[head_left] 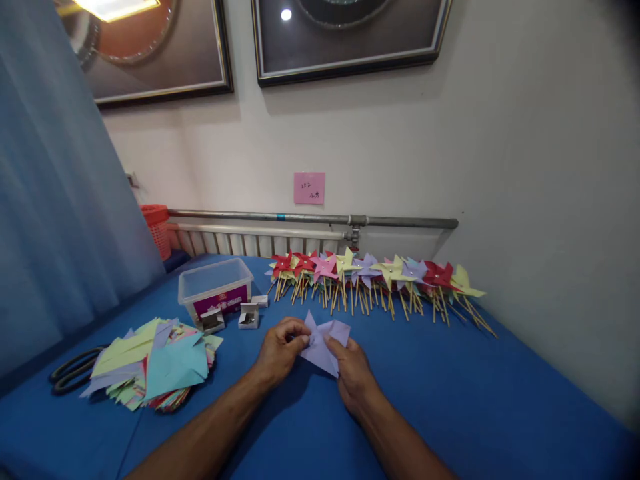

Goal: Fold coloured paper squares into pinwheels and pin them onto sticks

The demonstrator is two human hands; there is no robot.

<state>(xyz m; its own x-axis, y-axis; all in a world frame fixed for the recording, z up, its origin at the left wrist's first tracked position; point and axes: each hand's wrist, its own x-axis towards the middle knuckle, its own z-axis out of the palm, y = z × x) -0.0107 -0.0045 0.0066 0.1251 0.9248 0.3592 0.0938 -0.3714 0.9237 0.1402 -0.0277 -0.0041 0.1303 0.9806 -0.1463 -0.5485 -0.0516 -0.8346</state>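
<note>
Item: lilac paper sheet, thin, matte, pointed flaps. You're pinching it w/ left hand fingers; right hand fingertips gripping lower edge, over blue cloth table.

There is one view only, from the person's head, looking forward and down across the blue table toward the wall. Both forearms enter from the bottom edge, close to the lens, the hands near frame centre; framed pictures cut the top edge
</note>
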